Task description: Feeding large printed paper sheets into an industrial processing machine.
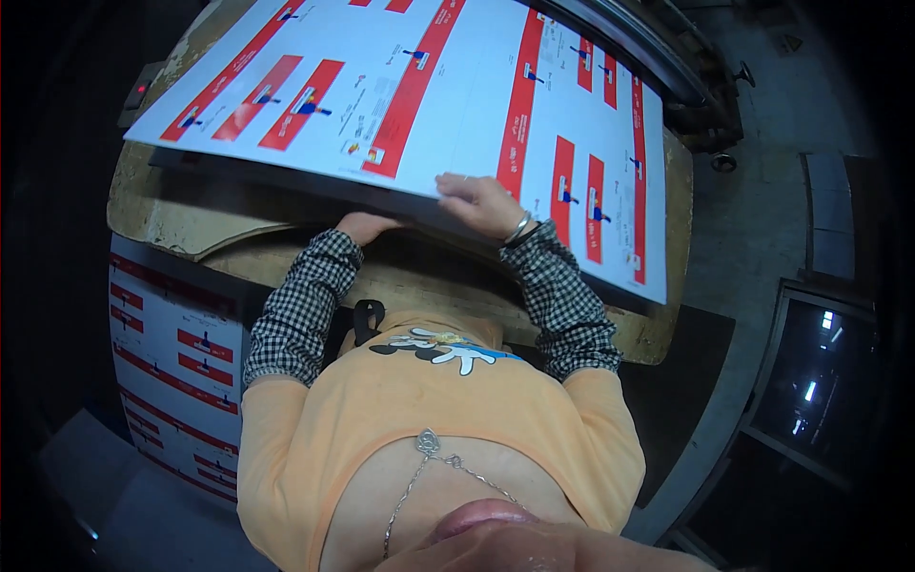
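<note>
A large white printed sheet [448, 124] with red bands and small blue figures lies tilted over a worn wooden table [658, 329]. Its near edge stands raised above the tabletop. My right hand [481, 205], wearing a ring and a bracelet, grips that near edge with its fingers curled at the sheet's rim. Lower and to the left, my left hand [367, 227] reaches in beneath the edge. The sheet and the shadow hide its fingers, so what they hold does not show. Checked sleeve covers run along both forearms.
A dark machine with a long roller [620, 43] borders the table's far right. To the lower left stands a stack of similar printed sheets [176, 372]. The wooden table has a curved cutout facing me. A glossy dark panel [810, 372] is at the right.
</note>
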`<move>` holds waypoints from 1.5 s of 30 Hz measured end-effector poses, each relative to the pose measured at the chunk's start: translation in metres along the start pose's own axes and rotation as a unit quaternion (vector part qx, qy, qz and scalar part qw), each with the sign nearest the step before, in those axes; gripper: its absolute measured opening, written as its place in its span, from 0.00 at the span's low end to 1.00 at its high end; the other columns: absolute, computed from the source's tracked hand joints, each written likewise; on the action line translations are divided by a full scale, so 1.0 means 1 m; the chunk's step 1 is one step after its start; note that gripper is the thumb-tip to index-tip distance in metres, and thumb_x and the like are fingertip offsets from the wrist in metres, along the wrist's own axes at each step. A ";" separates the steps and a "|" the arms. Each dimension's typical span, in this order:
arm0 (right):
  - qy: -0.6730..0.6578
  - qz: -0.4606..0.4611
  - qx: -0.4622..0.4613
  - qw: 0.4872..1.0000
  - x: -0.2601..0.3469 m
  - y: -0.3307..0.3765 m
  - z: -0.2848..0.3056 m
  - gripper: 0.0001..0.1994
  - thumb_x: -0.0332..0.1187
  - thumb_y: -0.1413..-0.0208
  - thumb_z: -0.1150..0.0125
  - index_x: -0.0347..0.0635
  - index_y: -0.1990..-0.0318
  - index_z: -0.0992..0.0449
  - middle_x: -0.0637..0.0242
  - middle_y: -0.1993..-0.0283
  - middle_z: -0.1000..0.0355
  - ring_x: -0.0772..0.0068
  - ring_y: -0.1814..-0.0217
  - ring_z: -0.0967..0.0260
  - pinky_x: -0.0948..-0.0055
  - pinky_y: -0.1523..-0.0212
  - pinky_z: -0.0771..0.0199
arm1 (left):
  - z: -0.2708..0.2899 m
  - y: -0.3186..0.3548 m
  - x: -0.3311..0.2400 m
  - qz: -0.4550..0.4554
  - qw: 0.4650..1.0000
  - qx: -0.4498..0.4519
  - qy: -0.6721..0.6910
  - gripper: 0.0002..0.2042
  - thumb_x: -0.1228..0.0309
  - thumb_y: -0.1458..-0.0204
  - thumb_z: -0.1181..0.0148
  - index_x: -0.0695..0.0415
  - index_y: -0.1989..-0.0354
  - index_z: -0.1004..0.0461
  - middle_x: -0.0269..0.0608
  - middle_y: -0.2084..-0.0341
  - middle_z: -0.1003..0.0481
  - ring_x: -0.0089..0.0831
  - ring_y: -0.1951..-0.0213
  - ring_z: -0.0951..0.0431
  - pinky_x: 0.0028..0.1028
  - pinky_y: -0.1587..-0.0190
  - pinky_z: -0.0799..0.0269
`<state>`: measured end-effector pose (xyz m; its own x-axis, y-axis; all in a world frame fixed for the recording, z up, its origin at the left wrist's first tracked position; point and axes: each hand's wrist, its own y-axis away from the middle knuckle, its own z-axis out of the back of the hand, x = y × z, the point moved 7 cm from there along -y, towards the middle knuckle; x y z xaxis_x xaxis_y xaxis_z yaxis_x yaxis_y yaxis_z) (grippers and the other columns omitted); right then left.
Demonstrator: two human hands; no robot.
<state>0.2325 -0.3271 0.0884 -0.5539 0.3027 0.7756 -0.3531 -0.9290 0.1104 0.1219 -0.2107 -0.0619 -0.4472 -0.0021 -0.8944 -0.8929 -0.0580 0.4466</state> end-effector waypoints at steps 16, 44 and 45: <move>0.201 -0.095 0.050 0.974 -0.058 -0.036 -0.042 0.45 0.51 0.70 0.34 0.40 0.42 0.47 0.46 0.38 0.56 0.46 0.35 0.64 0.53 0.39 0.58 | 0.000 0.012 -0.049 -0.067 0.996 -0.048 0.029 0.24 0.69 0.65 0.34 0.64 0.57 0.32 0.43 0.60 0.29 0.30 0.57 0.31 0.27 0.52 0.38; 0.045 -0.183 -0.093 0.978 -0.082 -0.045 -0.003 0.26 0.40 0.63 0.38 0.33 0.55 0.31 0.49 0.45 0.42 0.56 0.41 0.46 0.69 0.43 0.45 | 0.000 0.007 -0.051 -0.066 0.996 -0.044 0.029 0.22 0.71 0.66 0.33 0.66 0.60 0.31 0.44 0.62 0.28 0.31 0.60 0.29 0.26 0.54 0.35; 0.116 -0.212 -0.145 0.959 -0.087 -0.050 0.002 0.28 0.41 0.62 0.38 0.33 0.53 0.32 0.48 0.43 0.44 0.55 0.39 0.50 0.68 0.41 0.48 | 0.001 0.005 -0.043 -0.063 0.997 -0.037 0.031 0.22 0.71 0.66 0.34 0.67 0.60 0.31 0.44 0.62 0.28 0.31 0.60 0.29 0.26 0.54 0.35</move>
<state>0.3003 -0.3070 0.0168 -0.4553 0.7112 0.5356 -0.7606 -0.6234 0.1813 0.1365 -0.2096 -0.0208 -0.3251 -0.0525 -0.9442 -0.9344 -0.1358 0.3293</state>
